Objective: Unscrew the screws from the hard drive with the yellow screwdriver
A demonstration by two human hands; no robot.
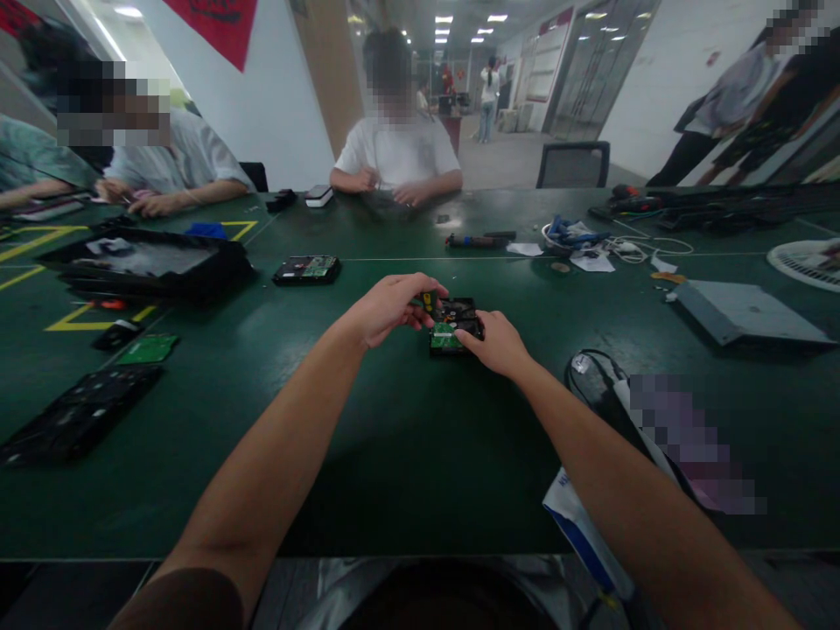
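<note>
An open hard drive point(444, 341) with a green circuit board lies on the table in front of me. Pressed to its right side, my right hand point(500, 343) grips it with the thumb over the near part and the fingers along the edge. My left hand point(395, 308) is closed around a yellow-and-black screwdriver point(429, 302) above the drive's left side. The screwdriver's shaft and tip cannot be made out. Behind the circuit board, the dark far part of the drive shows between my hands.
Another hard drive point(307, 269) lies to the left, beyond a black tray point(150, 262). Green board point(149, 348) and black panel point(82, 411) lie near left. A grey metal box point(748, 313), cables point(633, 249) and a pouch point(581, 516) are on the right. People sit opposite.
</note>
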